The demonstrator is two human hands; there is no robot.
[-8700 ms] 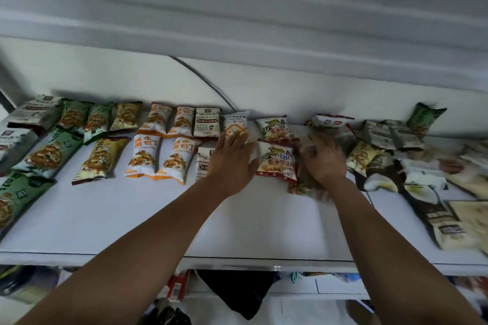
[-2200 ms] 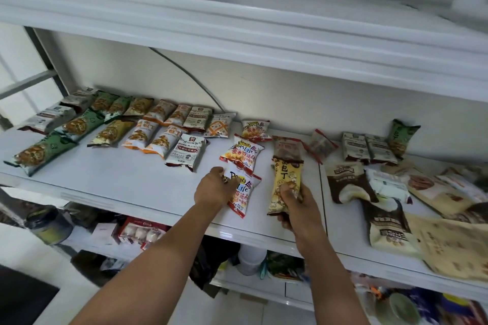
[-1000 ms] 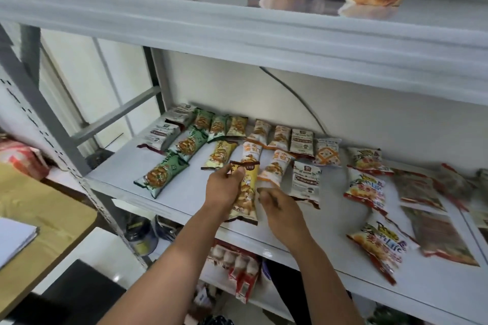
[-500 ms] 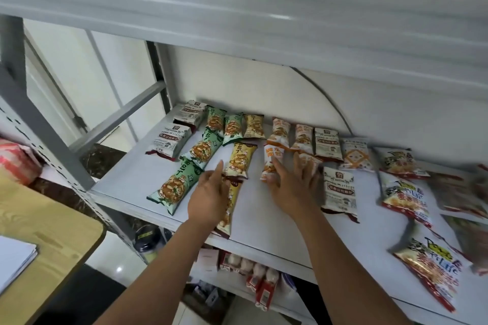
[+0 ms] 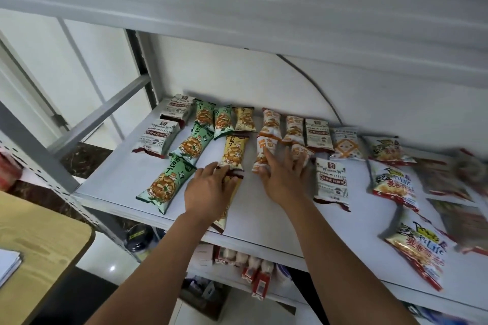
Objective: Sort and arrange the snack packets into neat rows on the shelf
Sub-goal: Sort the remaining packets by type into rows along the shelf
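Found the long yellow foil snack packet [image 5: 221,220] lying flat near the front edge of the white metal shelf [image 5: 264,221], mostly covered by the left hand [image 5: 208,192]. Read its long axis as running front to back, with the near end poking out below the wrist and the dark red far seam showing past the fingertips, touching or almost touching the second yellow packet [image 5: 233,152] just behind it. Saw the left hand palm-down on it, fingers bent over the far end; could not tell a press from a pinch. Saw the right hand [image 5: 282,182] just to the right, apart from the yellow packet, released and spread, straight fingers resting on two orange-and-white packets [image 5: 264,150]. Judged the left hand much the nearer, being on the thing itself. Expected the coming move to call for a short slide away from the body plus a slight twist, to line the packet up with the yellow column behind. Noted a slanting column of green packets [image 5: 165,183] just to the left, leaving a narrow lane. Noted red-and-yellow bags [image 5: 393,185] loose well to the right, not yet in rows.
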